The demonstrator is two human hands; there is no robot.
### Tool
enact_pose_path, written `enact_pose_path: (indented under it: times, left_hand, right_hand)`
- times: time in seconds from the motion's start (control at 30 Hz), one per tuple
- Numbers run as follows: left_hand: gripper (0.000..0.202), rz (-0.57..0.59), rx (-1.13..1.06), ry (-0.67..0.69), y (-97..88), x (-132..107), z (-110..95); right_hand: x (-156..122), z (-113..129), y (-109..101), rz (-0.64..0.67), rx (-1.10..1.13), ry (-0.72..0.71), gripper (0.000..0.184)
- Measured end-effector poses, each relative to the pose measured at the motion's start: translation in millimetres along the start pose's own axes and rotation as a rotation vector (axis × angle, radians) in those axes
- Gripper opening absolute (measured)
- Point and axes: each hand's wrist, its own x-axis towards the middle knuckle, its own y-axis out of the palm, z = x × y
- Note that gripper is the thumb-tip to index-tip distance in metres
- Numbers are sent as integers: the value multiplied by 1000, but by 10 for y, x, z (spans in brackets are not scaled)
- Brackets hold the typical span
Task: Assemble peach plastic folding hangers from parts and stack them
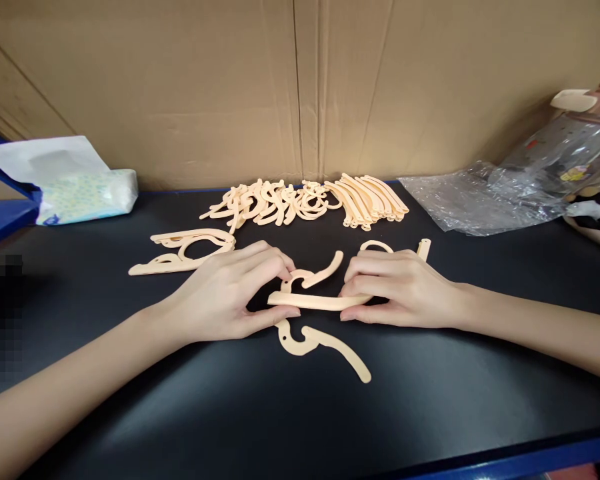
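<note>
A long, slightly bent beige plastic hanger arm (315,303) lies crosswise between my hands. My left hand (235,287) pinches its left end between thumb and fingers. My right hand (400,287) is closed on its right end, which the fingers partly hide. Just beyond the arm is a small curved hook piece (325,272), close to my left fingertips. A similar hook piece with a small hole (296,343) lies on the near side, its upper end by my left thumb. Behind my right hand, a curved beige piece (377,245) and a strip end (423,249) stick out.
A folded beige hanger (167,267) rests left of my left hand. Farther back are piles of hook pieces (267,202) and long arms (367,200) on the black table (300,427). A tissue pack (87,193) stands left; clear plastic wrap (460,197) and a bottle (565,150) are right. Cardboard (205,87) rises behind.
</note>
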Motion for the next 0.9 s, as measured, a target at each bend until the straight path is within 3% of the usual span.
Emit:
enact_pose_path:
  times: [0.47, 0.9]
  left_hand:
    - [12, 22, -16, 31, -5, -1, -35]
    - [11, 10, -18, 30, -29, 23, -74]
  right_hand:
    - [25, 6, -22, -53, -65, -14, 26]
    - [36, -5, -14, -4, -6, 29, 28]
